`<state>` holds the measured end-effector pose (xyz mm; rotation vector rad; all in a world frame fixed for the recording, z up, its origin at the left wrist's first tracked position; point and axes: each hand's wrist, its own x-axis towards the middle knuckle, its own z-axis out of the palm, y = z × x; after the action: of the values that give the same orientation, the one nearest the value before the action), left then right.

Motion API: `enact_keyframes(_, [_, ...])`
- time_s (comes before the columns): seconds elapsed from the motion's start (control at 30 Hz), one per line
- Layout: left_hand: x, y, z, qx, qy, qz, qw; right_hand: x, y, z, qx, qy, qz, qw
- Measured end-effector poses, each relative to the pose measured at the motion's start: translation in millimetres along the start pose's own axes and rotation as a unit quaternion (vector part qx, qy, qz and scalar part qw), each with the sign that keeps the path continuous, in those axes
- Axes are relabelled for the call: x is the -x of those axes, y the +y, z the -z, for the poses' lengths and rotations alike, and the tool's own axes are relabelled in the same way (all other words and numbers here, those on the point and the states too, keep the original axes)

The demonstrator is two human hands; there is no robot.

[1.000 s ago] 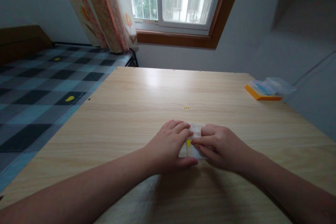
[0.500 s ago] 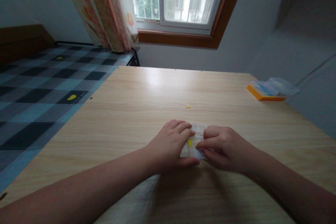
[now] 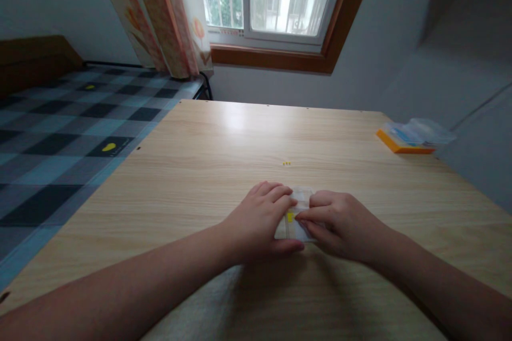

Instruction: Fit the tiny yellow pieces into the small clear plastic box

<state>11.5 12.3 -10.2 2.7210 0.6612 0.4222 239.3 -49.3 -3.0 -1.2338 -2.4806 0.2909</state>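
A small clear plastic case (image 3: 300, 200) lies on the wooden table in front of me, with a pale lower section and a patch of small yellow pieces (image 3: 290, 217) on it. My left hand (image 3: 264, 218) grips its left side, fingers over the far part and thumb along the near edge. From the right, my right hand (image 3: 340, 224) reaches over the case, thumb and forefinger pinched right beside the yellow patch. Whatever sits between those fingertips is too small to tell. Beyond the case, several tiny yellow pieces (image 3: 287, 163) lie in a short row.
At the table's (image 3: 208, 144) far right corner rests an orange tray (image 3: 400, 146) with clear plastic packaging (image 3: 426, 130) on it. Left of the table is a bed with a checked cover (image 3: 52, 160). A curtain (image 3: 168, 21) and a window (image 3: 276, 0) are behind.
My right fingertips have shifted slightly left and away from me, up to the yellow patch. The yellow speck seen at them earlier no longer shows separately. My left hand keeps its place.
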Motion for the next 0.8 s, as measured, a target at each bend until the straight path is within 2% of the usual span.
enact_keyframes(0.37, [0.1, -0.4, -1.3, 0.001, 0.004, -0.008, 1.000, 0.0, -5.4, 2.6, -0.023, 0.016, 0.024, 0.999])
enact_keyframes(0.8, [0.4, 0.0, -0.8, -0.001, 0.005, -0.009, 1.000, -0.5, -2.4, -0.2, 0.000, -0.001, -0.002, 1.000])
